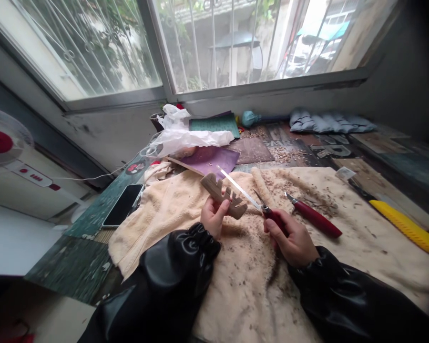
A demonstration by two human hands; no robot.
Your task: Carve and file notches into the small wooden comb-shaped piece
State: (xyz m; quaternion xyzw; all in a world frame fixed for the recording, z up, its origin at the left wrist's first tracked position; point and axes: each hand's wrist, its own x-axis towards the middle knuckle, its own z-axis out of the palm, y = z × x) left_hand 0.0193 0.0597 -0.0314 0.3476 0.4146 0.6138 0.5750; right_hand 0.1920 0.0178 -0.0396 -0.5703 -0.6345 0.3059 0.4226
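My left hand [214,216] grips a flat piece of carved wood [218,189] with several notches along its edge. My right hand [293,238] is closed around the dark red handle of a carving knife [277,218], whose slim blade points up and away from me. The wood and the knife are apart. A long pale strip [239,187], perhaps a ruler, lies between them, its near end close to the knife. Right of my right hand, a second red-handled carving knife [316,217] rests on the beige cloth [157,219], among wood shavings.
A yellow-handled tool [407,226] lies at the right. At the left are a phone [123,206] and a fan [7,143]. White plastic bags [193,139], a purple sheet [210,161], a green mat [216,125] and a grey padded roll [329,121] lie near the window.
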